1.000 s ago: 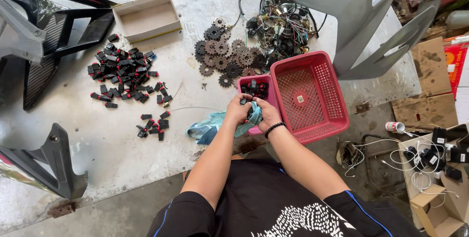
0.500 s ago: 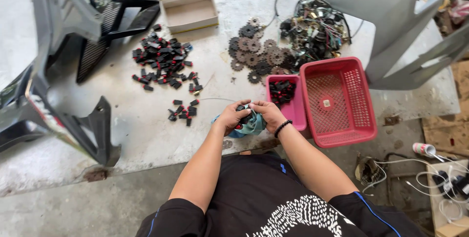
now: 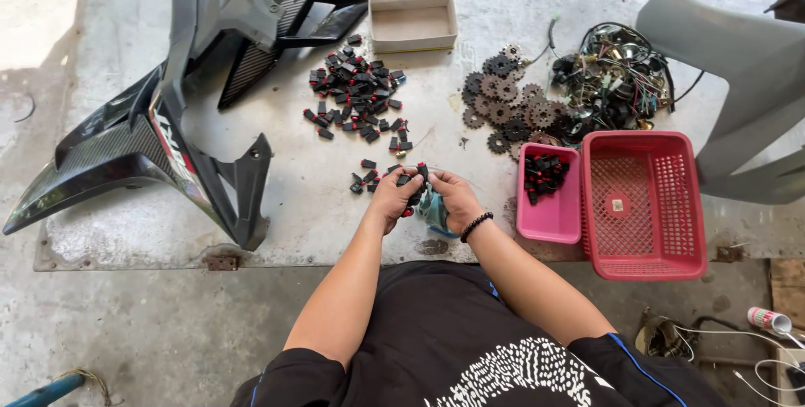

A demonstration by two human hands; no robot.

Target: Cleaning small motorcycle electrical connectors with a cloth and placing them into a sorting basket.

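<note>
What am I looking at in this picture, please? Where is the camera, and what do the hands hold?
The camera sits on a person's head and looks down at that person's own arms. The left hand and right hand meet over a concrete slab and grip small black parts. More such parts lie in a pile ahead. To the right stand a small pink tray with a few black parts, a red basket, gear wheels and tangled wires. A cardboard box and black motorcycle panels lie to the left.
</note>
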